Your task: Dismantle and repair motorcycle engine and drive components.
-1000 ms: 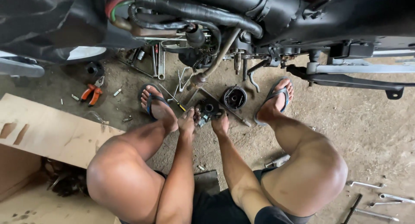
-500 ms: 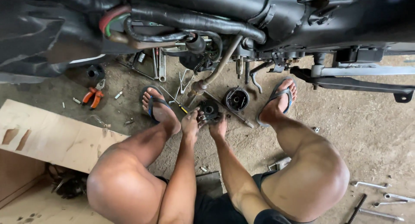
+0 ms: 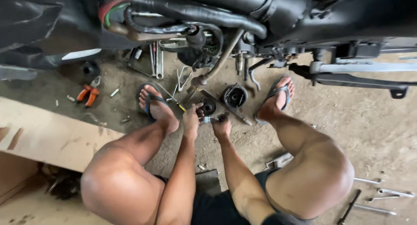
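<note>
A small metal part (image 3: 210,119) is gripped between the left hand (image 3: 191,120) and right hand (image 3: 222,126), low over the dirty concrete floor (image 3: 347,121). Its axis cannot be told. A motorcycle (image 3: 260,16) stands beyond; pliers (image 3: 88,94) lie far left.

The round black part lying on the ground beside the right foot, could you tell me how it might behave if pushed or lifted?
The round black part looks like solid metal, so it is probably heavy for its size and stiff. It seems to lie flat on the gritty floor, so it would likely scrape rather than roll. Its dark surface may be oily, hence possibly slippery.
</note>
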